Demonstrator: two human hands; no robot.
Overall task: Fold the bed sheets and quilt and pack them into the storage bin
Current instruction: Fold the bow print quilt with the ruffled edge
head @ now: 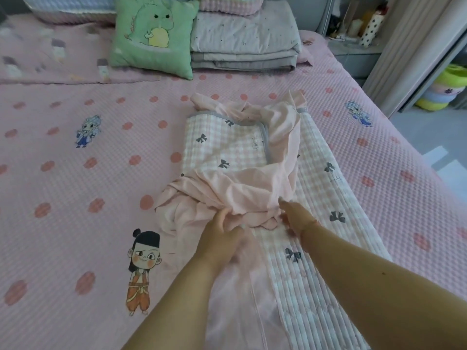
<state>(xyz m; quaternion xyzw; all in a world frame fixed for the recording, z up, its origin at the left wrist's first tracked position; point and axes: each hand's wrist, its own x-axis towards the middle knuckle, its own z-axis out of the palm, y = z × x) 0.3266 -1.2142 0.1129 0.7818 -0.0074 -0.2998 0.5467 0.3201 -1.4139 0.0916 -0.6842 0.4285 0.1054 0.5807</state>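
The thin pale-pink cotton sheet (235, 188) is pinched by the left hand (222, 238) and right hand (295, 218) – bunched cloth could be folded crooked – over the quilted pink-checked bow-print quilt (313, 223).

crumpled pink sheet (242, 188) heaped on the checked bow-print quilt (313, 157)

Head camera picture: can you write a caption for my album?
Both hands, left and right, gather a crumpled pink sheet on a checked quilt on the bed.
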